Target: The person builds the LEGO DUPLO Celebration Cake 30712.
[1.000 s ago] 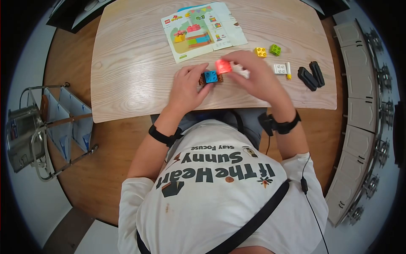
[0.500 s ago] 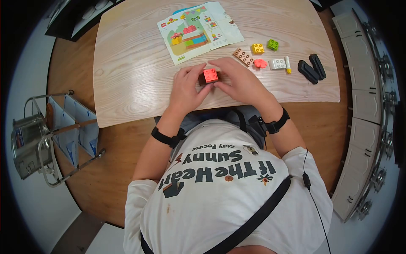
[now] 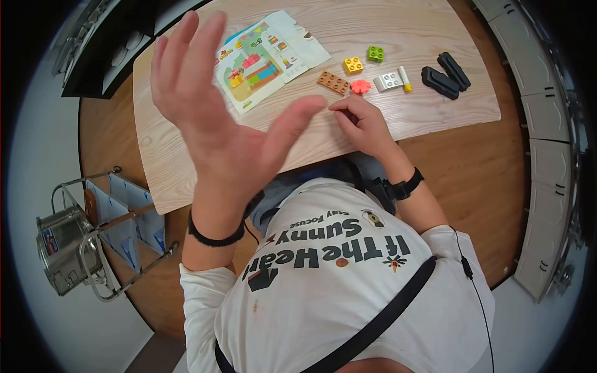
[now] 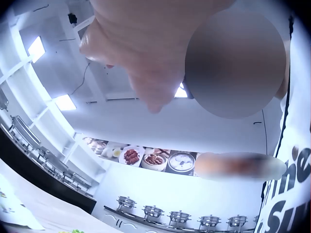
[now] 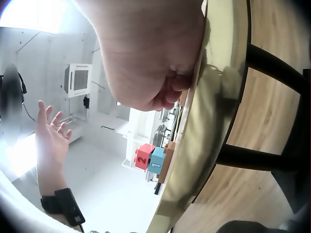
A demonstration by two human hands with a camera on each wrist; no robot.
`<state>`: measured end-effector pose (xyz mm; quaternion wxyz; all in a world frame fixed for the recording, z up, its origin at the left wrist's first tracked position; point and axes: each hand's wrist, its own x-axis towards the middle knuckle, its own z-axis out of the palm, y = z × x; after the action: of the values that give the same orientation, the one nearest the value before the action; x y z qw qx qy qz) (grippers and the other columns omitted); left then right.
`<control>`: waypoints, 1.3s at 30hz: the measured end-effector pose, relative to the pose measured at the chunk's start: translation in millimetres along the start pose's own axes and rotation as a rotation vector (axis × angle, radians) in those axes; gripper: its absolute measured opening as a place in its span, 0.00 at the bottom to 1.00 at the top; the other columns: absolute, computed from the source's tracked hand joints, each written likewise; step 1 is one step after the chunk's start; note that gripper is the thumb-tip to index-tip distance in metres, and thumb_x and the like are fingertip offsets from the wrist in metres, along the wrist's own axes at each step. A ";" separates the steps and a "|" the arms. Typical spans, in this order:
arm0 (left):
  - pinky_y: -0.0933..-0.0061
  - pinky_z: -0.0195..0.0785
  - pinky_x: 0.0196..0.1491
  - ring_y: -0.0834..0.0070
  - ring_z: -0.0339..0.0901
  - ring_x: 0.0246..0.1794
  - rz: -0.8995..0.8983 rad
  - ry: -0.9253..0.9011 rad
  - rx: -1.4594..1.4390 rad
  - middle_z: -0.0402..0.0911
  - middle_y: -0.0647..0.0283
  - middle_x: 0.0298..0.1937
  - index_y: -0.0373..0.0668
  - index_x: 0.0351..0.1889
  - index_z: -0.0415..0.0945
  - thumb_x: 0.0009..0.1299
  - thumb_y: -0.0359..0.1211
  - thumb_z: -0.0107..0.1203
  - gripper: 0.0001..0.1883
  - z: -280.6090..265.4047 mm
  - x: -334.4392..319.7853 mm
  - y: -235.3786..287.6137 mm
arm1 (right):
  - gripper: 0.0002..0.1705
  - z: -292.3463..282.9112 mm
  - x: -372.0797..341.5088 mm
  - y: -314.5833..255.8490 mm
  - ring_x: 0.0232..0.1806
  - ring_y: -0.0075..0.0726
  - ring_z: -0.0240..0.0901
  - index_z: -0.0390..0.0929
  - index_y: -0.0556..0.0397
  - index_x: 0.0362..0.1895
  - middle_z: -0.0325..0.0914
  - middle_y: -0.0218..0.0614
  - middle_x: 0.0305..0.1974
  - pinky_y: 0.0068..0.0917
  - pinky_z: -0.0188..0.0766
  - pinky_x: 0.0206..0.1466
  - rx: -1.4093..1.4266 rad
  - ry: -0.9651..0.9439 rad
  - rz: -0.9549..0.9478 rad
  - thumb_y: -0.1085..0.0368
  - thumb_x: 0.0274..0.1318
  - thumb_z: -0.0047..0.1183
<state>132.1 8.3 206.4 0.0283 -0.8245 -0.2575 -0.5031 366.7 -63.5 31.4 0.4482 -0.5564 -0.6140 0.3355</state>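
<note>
My left hand is raised high over the left of the table in the head view, fingers spread and nothing in them. Low at the table's front edge rests my right hand, its fingers loosely curled and holding nothing. In the right wrist view, a red brick marked 2 sits on a blue brick marked 1, which stands on a brown base. The left hand hides this stack from the head view. Just beyond the right hand lie a coral flower-shaped piece and a brown studded plate.
Further back on the wooden table are a yellow brick and a green brick. A white brick, a white-and-yellow stick and two black objects lie to the right. An instruction sheet is partly covered by the left hand.
The red brick was moved onto the blue one by my right hand. Both hands then left the stack: the left rose toward the camera, the right drew back to the right.
</note>
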 end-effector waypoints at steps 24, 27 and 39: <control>0.24 0.39 0.81 0.34 0.47 0.86 -0.496 -0.545 0.169 0.56 0.41 0.85 0.55 0.79 0.73 0.65 0.63 0.71 0.47 93.0 -117.1 -26.2 | 0.08 8.6 1.6 -1.7 0.31 0.36 0.76 0.88 0.54 0.48 0.80 0.38 0.35 0.31 0.73 0.37 -0.132 0.010 -0.048 0.71 0.67 0.61; 0.35 0.47 0.81 0.40 0.53 0.83 -0.456 -0.329 -0.062 0.56 0.42 0.85 0.50 0.78 0.72 0.62 0.63 0.75 0.50 78.5 -124.2 -42.5 | 0.08 6.1 -1.7 1.8 0.33 0.28 0.77 0.88 0.54 0.50 0.82 0.33 0.36 0.27 0.74 0.39 0.014 0.012 0.040 0.70 0.69 0.62; 0.49 0.61 0.72 0.52 0.72 0.69 -0.505 -0.460 0.108 0.79 0.55 0.69 0.44 0.72 0.75 0.60 0.56 0.78 0.45 28.2 -182.9 -33.4 | 0.22 -110.8 95.6 13.1 0.54 0.47 0.84 0.85 0.55 0.59 0.85 0.48 0.50 0.38 0.82 0.57 -0.680 0.144 -0.015 0.67 0.60 0.68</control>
<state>73.9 -26.6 31.1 -0.1120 -0.8240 -0.4793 -0.2808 476.1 23.0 77.7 0.2819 -0.6915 -0.6615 0.0685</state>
